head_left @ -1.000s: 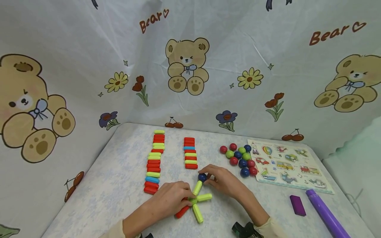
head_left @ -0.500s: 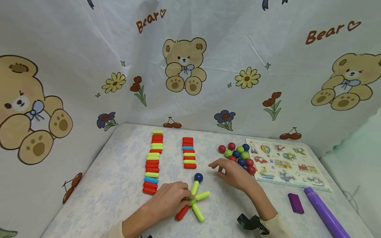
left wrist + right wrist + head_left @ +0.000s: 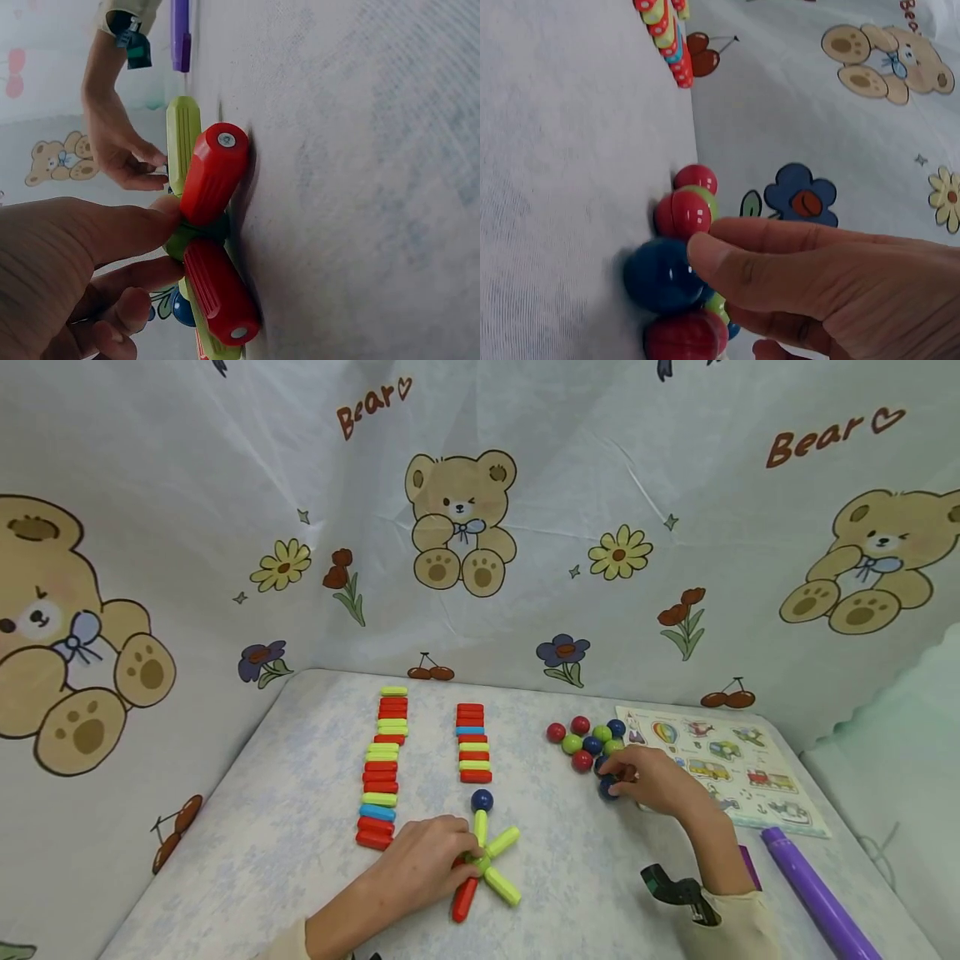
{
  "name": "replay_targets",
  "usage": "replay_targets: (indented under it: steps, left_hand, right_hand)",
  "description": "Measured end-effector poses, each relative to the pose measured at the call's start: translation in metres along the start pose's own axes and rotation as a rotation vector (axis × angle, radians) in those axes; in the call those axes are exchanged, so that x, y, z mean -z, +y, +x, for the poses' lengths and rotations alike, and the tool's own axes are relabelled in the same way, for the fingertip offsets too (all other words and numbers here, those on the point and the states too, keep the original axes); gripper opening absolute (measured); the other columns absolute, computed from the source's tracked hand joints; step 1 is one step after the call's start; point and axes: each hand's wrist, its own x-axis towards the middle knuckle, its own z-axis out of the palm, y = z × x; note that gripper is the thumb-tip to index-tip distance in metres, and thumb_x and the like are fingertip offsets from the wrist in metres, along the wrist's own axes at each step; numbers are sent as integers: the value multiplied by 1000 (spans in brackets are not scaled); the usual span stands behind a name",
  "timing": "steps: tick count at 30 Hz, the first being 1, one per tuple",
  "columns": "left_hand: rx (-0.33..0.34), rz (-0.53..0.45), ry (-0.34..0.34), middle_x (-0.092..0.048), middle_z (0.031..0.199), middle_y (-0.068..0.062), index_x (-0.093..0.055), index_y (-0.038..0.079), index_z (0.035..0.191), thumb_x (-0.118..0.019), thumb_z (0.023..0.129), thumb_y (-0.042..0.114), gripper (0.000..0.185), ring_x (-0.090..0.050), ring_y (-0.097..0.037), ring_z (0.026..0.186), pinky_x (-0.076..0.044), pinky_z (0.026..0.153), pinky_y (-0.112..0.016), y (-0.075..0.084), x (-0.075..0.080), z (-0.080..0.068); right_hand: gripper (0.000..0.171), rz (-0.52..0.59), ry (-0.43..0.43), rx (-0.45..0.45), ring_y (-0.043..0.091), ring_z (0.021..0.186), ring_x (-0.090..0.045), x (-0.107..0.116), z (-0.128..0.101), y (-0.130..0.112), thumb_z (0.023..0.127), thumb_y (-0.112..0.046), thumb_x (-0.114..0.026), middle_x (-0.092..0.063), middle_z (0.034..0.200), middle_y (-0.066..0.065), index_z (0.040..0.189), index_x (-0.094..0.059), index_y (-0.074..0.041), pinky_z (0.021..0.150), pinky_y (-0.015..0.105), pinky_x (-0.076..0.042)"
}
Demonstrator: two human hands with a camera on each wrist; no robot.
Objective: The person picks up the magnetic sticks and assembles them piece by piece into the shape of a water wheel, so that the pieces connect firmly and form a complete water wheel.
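My left hand pinches the green ball at the hub of a flat star of magnetic rods. Yellow-green rods and red rods fan out from that hub, some partly hidden by my fingers. At the tip of the upper yellow-green rod sits a dark blue ball. Over at the ball cluster, my right hand holds another dark blue ball between thumb and index finger. Red balls lie right beside it on the table, partly behind my fingers.
Two columns of red, yellow-green and blue rods lie farther back. A picture board is behind my right hand. A purple tube lies at the right, near a purple block half hidden by my forearm.
My right hand has let go of the blue ball at the star's upper rod and moved right to the ball cluster, onto another blue ball. The star has turned slightly counterclockwise under my left hand.
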Motion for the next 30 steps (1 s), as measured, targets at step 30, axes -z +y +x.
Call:
replay_targets:
  steps: [30]
  left_hand:
    - [-16,-7,-21,-69,103,12,-85,22,116,-90,91,24,26,-62,-2,96,-56,75,-18,-5,2,1]
  right_hand:
    - [33,459,-136,385,15,111,-68,-58,29,-40,92,-16,-87,-75,122,-1,123,-76,-18,96,43,-61]
